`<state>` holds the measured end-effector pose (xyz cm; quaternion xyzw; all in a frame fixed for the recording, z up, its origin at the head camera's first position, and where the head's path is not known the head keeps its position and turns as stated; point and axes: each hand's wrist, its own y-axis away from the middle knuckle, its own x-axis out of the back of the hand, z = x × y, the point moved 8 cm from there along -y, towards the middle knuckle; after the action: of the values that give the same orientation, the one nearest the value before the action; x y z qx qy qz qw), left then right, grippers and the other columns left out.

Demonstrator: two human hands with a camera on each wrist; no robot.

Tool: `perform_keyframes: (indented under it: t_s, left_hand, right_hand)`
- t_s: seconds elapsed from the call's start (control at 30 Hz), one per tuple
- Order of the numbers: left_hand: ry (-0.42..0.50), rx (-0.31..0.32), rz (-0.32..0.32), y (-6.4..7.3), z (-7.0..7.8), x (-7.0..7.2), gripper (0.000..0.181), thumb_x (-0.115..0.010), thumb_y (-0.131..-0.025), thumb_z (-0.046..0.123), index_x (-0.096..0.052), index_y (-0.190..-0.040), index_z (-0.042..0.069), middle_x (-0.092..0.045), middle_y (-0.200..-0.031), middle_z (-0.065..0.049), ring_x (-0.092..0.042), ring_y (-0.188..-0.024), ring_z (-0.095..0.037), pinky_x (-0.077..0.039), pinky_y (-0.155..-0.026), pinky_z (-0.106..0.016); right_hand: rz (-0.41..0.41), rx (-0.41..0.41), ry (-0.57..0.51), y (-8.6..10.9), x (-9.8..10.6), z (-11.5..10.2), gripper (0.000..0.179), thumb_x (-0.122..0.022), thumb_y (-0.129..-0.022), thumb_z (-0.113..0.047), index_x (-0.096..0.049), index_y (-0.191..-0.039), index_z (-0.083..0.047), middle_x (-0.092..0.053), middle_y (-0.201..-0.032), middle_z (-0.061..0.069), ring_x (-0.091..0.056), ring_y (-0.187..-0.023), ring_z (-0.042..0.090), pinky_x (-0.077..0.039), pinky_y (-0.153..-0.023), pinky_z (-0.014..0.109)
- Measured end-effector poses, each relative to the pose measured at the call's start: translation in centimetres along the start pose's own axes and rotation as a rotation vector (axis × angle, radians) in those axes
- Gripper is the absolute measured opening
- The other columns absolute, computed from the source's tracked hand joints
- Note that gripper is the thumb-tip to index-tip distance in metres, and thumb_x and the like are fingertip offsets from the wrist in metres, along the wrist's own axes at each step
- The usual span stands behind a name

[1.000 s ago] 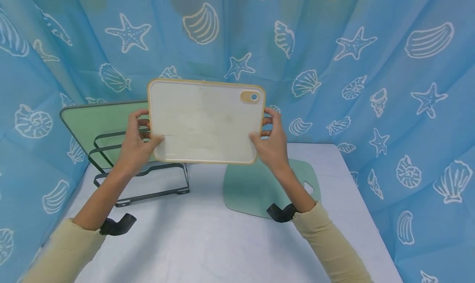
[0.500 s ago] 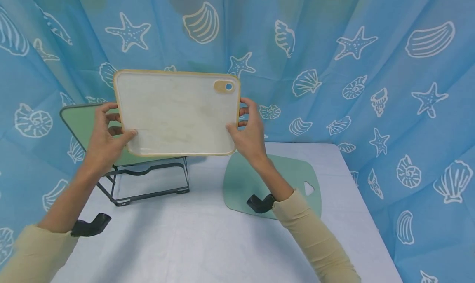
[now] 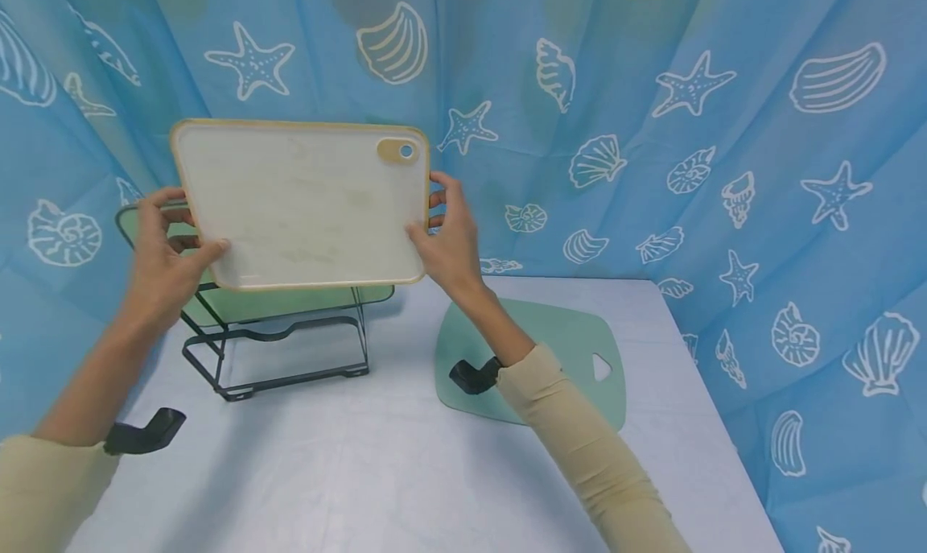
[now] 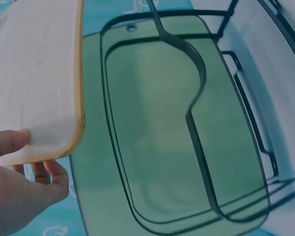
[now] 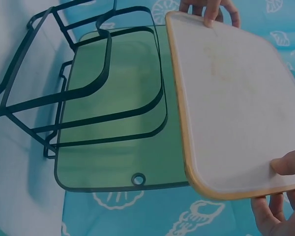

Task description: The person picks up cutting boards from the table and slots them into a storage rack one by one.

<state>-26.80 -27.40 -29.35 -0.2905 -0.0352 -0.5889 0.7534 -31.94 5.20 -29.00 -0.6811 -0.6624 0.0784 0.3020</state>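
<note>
A white cutting board (image 3: 304, 207) with a tan rim and a small hole at its upper right is held up by both hands. My left hand (image 3: 162, 255) pinches its left edge, thumb on the face and fingers behind. At the opposite edge my right hand (image 3: 452, 243) grips it the same way. Below and behind the board stands a black wire rack (image 3: 290, 373). A green cutting board (image 4: 147, 123) with a dark edge leans upright in the rack, as the left wrist view shows. In the head view the white board hides much of it.
A pale green cutting board (image 3: 565, 336) with a triangular handle hole lies flat on the white table (image 3: 348, 472), under my right forearm. Behind the table hangs a blue curtain (image 3: 615, 46) with white shell and starfish prints.
Both hands have carried the white cutting board left and a little upward, from over the table's middle to in front of the rack and the green board. The rack has stayed put.
</note>
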Motion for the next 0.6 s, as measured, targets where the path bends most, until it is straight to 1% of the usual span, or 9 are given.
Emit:
perform_keyframes:
  t_s: [0.07, 0.17, 0.27, 0.37, 0.5, 0.6]
  left_hand:
    - [-0.002, 0.01, 0.0, -0.2, -0.2, 0.3, 0.072, -0.061, -0.092, -0.009, -0.03, -0.149, 0.021, -0.04, -0.114, 0.01, -0.051, -0.087, -0.011, -0.047, -0.071, -0.013]
    - [-0.012, 0.045, -0.002, -0.4, -0.7, 0.9, 0.072, -0.061, -0.093, -0.007, -0.028, -0.149, 0.024, -0.039, -0.113, 0.011, -0.051, -0.088, -0.009, -0.047, -0.069, -0.012]
    - [-0.046, 0.078, 0.011, -0.6, -1.1, 1.5, 0.073, -0.061, -0.094, -0.006, -0.025, -0.149, 0.026, -0.037, -0.113, 0.013, -0.05, -0.089, -0.008, -0.047, -0.068, -0.011]
    - [-0.074, 0.089, 0.023, -1.0, -1.2, 2.0, 0.073, -0.061, -0.094, -0.004, -0.024, -0.15, 0.026, -0.036, -0.113, 0.014, -0.05, -0.09, -0.008, -0.047, -0.069, -0.011]
    - [-0.096, 0.106, 0.023, -1.5, -1.5, 2.4, 0.074, -0.061, -0.095, -0.001, -0.022, -0.151, 0.027, -0.037, -0.113, 0.015, -0.05, -0.09, -0.008, -0.045, -0.069, -0.012]
    - [-0.106, 0.128, 0.015, -1.7, -2.1, 2.5, 0.074, -0.061, -0.096, 0.001, -0.021, -0.152, 0.028, -0.036, -0.114, 0.015, -0.05, -0.091, -0.007, -0.045, -0.069, -0.012]
  right_hand:
    - [-0.011, 0.0, -0.01, -0.3, -0.5, 0.1, 0.061, -0.067, -0.088, 0.001, -0.042, -0.144, -0.007, -0.051, -0.108, 0.012, -0.062, -0.083, 0.026, -0.057, -0.068, 0.033]
    - [-0.021, 0.005, -0.026, -0.7, -1.5, 0.1, 0.061, -0.067, -0.089, 0.002, -0.042, -0.144, -0.007, -0.051, -0.107, 0.012, -0.061, -0.083, 0.024, -0.057, -0.068, 0.032]
    - [-0.017, 0.007, -0.028, -1.1, -2.2, 0.0, 0.062, -0.068, -0.089, 0.002, -0.042, -0.144, -0.008, -0.051, -0.106, 0.01, -0.06, -0.082, 0.022, -0.057, -0.067, 0.03]
    - [-0.01, 0.02, -0.017, -1.6, -2.7, -0.1, 0.062, -0.068, -0.089, 0.001, -0.042, -0.144, -0.008, -0.051, -0.106, 0.009, -0.06, -0.082, 0.021, -0.056, -0.066, 0.029]
    - [-0.02, 0.028, -0.016, -2.2, -3.3, -0.1, 0.061, -0.067, -0.09, 0.001, -0.042, -0.144, -0.008, -0.05, -0.106, 0.01, -0.06, -0.083, 0.023, -0.055, -0.067, 0.03]
    - [-0.038, 0.027, -0.013, -2.5, -3.8, 0.1, 0.061, -0.066, -0.09, 0.001, -0.041, -0.145, -0.007, -0.051, -0.107, 0.011, -0.059, -0.084, 0.026, -0.053, -0.071, 0.03]
